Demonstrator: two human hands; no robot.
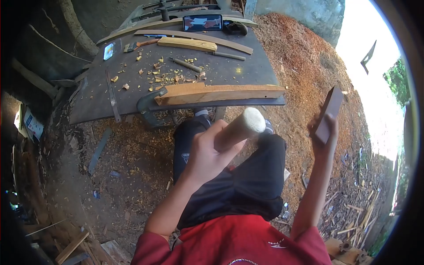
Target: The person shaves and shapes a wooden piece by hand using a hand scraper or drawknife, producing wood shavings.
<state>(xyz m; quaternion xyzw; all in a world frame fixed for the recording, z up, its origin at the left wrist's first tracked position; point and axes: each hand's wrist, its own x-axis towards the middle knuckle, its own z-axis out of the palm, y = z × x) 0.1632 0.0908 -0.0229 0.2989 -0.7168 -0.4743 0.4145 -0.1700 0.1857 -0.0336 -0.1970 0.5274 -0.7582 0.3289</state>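
Note:
My left hand (212,148) is closed around a thick round wooden rod (240,128) with a pale, rounded end. It is held up in front of my knees, and its lower part is hidden in my grip. Out to the right, my right hand (324,126) grips a dark reddish-brown rectangular block (330,110), tilted upward and away from the bench. Beyond my left hand, a shaped length of wood (221,93) lies along the near edge of the workbench (99,81). A metal clamp (148,106) sits at that wood's left end.
On the bench lie a slim chisel-like tool (185,65), a short wooden piece (187,43), a curved wooden strip (229,43), a brush (140,44), a metal strip (112,97) and yellowish shavings. A phone (202,23) stands at the back. Sawdust (304,57) covers the ground.

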